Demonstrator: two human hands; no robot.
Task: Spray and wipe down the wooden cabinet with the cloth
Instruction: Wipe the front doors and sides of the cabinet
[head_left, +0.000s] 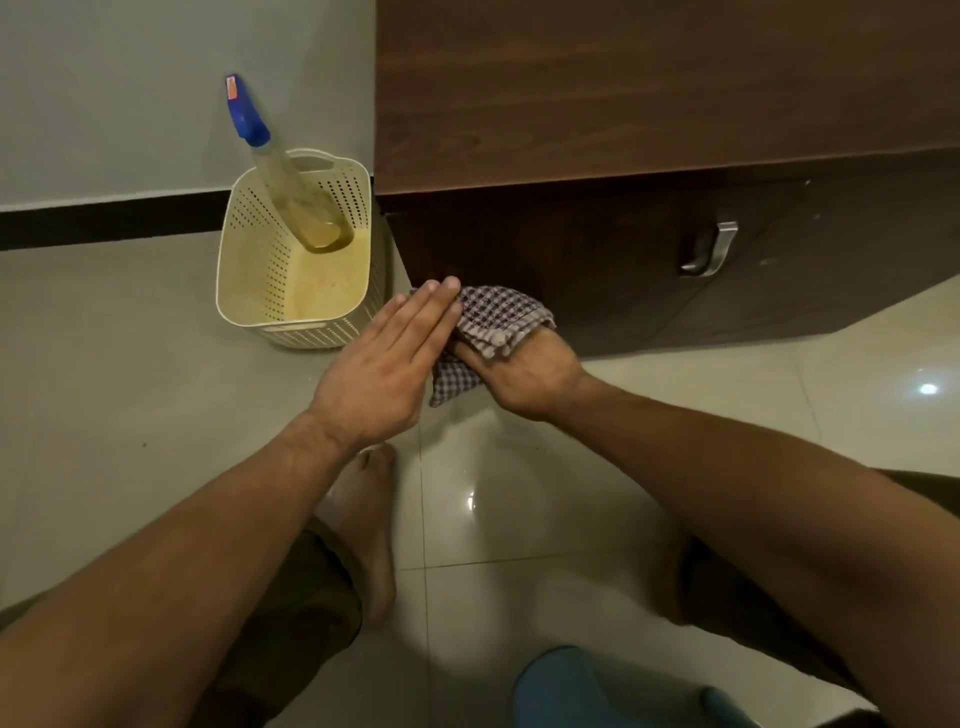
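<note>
A dark wooden cabinet (649, 104) stands on a pale tiled floor (519, 519), its lower door carrying a metal handle (714, 249). The right hand (524, 371) grasps a checked cloth (493, 314) low at the cabinet's front, close to its left corner and just above the floor; part of the cloth drapes over the fingers and part hangs below the hand. Whether the cloth actually touches the wood cannot be told from this angle. The left hand (384, 364) is released, flat with fingers straight and together, its fingertips reaching the left edge of the cloth near the cabinet's corner. Just beside the cabinet's left side, on the floor, sits a cream perforated basket (249, 291). A spray bottle (280, 171) with a blue trigger head leans tilted inside it, its base resting on the basket's bottom towards the far right corner and its head sticking out above the rim against the light wall (130, 93). A black skirting strip (104, 223) runs along the foot of that wall. The person's bare foot (363, 530) rests on the tiles below the left wrist, and a blue object (597, 691), blurred, lies at the bottom edge.
</note>
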